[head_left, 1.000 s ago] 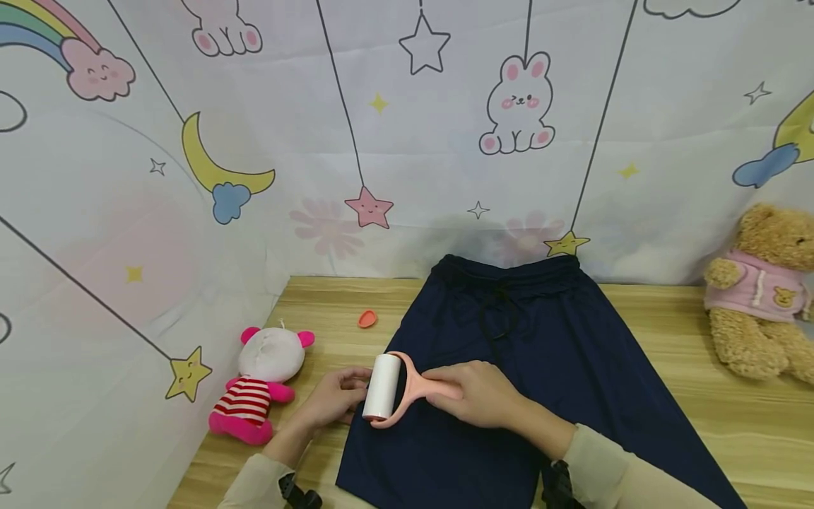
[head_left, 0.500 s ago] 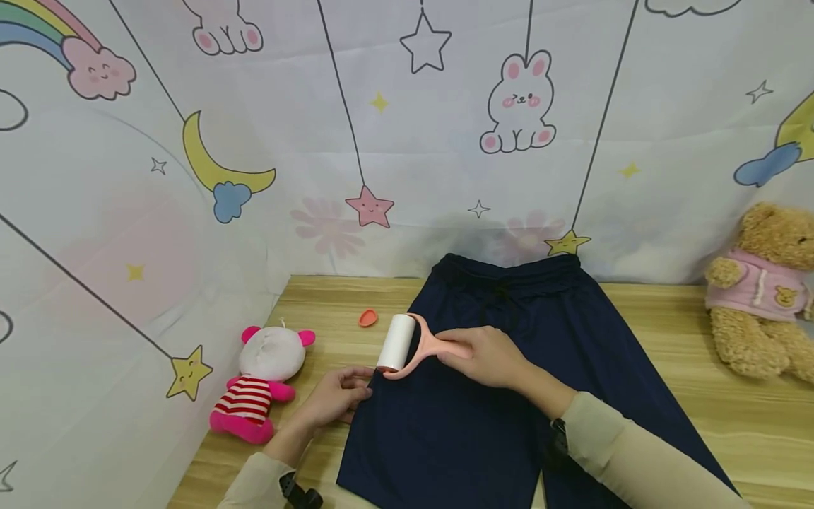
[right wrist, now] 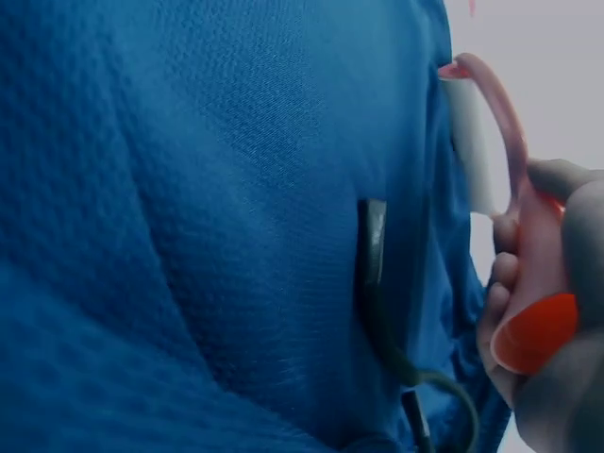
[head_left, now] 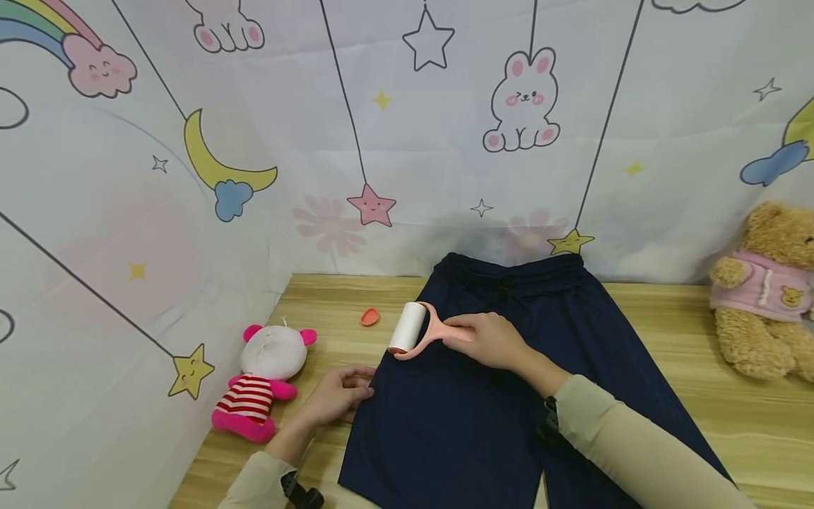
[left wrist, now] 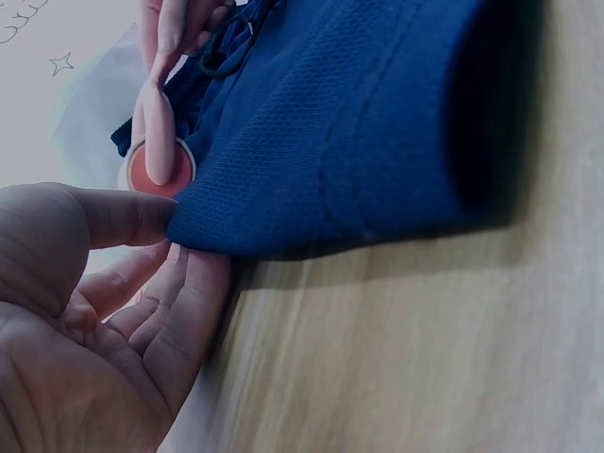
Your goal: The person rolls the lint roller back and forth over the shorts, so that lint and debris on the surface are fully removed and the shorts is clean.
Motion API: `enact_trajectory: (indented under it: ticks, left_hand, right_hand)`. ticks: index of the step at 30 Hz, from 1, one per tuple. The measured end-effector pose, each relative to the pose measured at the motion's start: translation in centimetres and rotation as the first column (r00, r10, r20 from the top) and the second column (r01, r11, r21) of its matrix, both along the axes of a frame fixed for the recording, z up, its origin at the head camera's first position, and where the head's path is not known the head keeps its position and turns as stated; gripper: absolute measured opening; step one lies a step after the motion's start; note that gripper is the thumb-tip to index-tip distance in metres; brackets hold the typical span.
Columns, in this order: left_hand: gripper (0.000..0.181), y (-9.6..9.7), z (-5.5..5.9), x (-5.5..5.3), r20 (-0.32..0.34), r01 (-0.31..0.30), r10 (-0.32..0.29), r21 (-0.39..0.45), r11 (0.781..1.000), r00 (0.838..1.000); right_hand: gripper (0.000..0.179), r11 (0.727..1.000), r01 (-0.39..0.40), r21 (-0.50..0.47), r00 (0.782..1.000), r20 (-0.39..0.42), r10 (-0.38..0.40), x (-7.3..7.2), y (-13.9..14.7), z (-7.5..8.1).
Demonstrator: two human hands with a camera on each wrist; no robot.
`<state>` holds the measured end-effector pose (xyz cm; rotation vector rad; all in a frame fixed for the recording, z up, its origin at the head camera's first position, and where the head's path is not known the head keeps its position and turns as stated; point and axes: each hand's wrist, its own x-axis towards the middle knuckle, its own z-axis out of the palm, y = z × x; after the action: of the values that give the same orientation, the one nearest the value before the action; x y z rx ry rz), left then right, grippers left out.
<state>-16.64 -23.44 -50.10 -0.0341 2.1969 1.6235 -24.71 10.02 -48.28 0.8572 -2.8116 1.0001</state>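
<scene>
Navy drawstring shorts (head_left: 458, 424) lie spread on the wooden table, waistband toward the wall. My right hand (head_left: 492, 341) grips the pink handle of a lint roller (head_left: 407, 327). Its white roll lies over the left edge of the shorts, below the waistband. In the right wrist view, fingers wrap the lint roller's handle (right wrist: 540, 247), and the dark drawstring (right wrist: 375, 311) dangles nearby. At the left side edge, my left hand (head_left: 337, 396) pinches the fabric; the left wrist view has its thumb (left wrist: 132, 217) on top and fingers underneath.
A small orange-red oval piece (head_left: 369, 317) lies on the table (head_left: 331, 297) behind my left hand. At left sits a pink-and-white plush toy (head_left: 261, 382) in stripes. A teddy bear (head_left: 763, 297) in a pink hoodie leans at far right. A printed cloth (head_left: 439, 155) backs the table.
My right hand has moved the lint roller up along the left edge of the shorts, toward the waistband. The left hand stays at the side edge.
</scene>
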Motion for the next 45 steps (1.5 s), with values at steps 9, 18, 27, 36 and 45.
enact_trajectory:
  ticks: [9,18,27,36,45]
  left_hand:
    - [0.040,0.1,0.3,0.0,-0.008,0.004,-0.004,-0.005,1.000,1.000]
    - [0.040,0.1,0.2,-0.2,0.004,0.007,-0.007,-0.016,1.000,1.000]
    - [0.040,0.1,0.4,0.0,-0.008,0.021,-0.021,-0.008,1.000,1.000]
    - [0.040,0.0,0.2,0.0,-0.005,0.025,-0.025,-0.002,1.000,1.000]
    - [0.039,-0.1,0.0,0.0,-0.007,0.020,-0.020,0.001,1.000,1.000]
  right_hand:
    - [0.044,1.000,-0.002,-0.001,0.999,0.050,0.002,0.1,0.8,0.1]
    - [0.042,1.000,-0.004,0.017,0.998,0.058,0.003,0.5,2.3,0.2]
    - [0.043,1.000,-0.010,0.026,0.999,0.045,0.009,1.0,4.7,0.2]
    - [0.043,0.999,-0.029,0.038,0.997,0.075,0.026,1.6,7.9,0.4]
    - [0.046,0.998,-0.004,0.070,0.997,0.083,-0.002,2.4,11.7,0.4]
